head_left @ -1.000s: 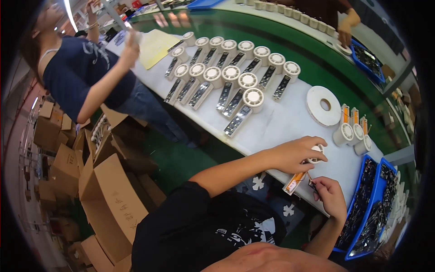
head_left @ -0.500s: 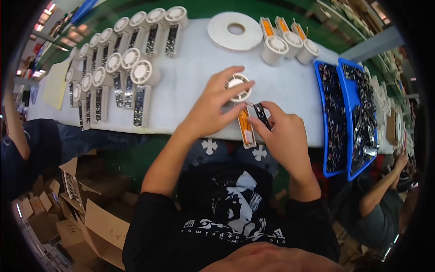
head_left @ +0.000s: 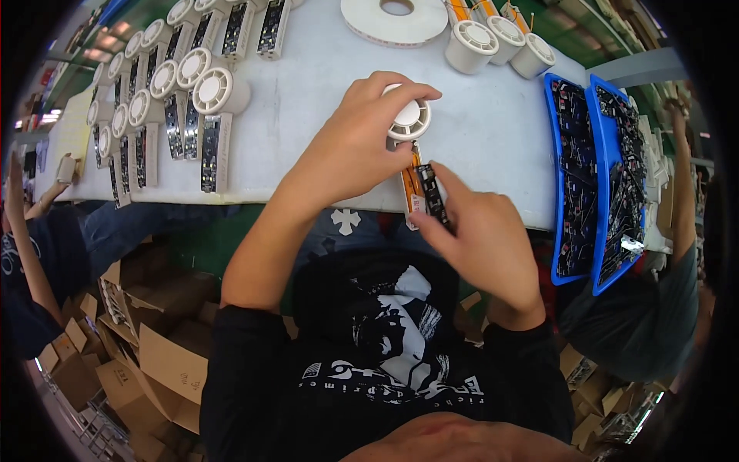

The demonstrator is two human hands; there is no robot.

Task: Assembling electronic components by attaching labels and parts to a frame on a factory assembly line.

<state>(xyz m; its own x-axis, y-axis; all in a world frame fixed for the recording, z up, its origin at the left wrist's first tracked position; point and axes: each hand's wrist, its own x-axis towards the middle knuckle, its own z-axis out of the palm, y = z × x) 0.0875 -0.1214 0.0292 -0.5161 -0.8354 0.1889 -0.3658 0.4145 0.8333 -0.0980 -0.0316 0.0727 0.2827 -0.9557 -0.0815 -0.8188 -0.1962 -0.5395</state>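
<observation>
My left hand (head_left: 358, 142) is closed around the round slotted head of a white handheld fan housing (head_left: 409, 122), fingers over its top and thumb at its lower edge. The handle points toward me, with an orange strip (head_left: 409, 181) inside its channel. Between thumb and fingers, my right hand (head_left: 489, 239) grips a narrow black circuit board (head_left: 433, 196). The board lies close along the right side of the handle and partly overlaps it; whether it touches cannot be made out.
Rows of white fan housings with boards in their handles (head_left: 217, 146) stand at left. A large white tape roll (head_left: 369, 27) and several orange-filled housings (head_left: 471, 46) lie at the back. Blue trays (head_left: 551, 185) of boards are at right. Cardboard boxes (head_left: 173, 369) and other people flank me.
The board in my right hand has swung closer to the handle and partly over it. My left hand keeps hold of the fan head. The whole view has shifted, so the table sits higher.
</observation>
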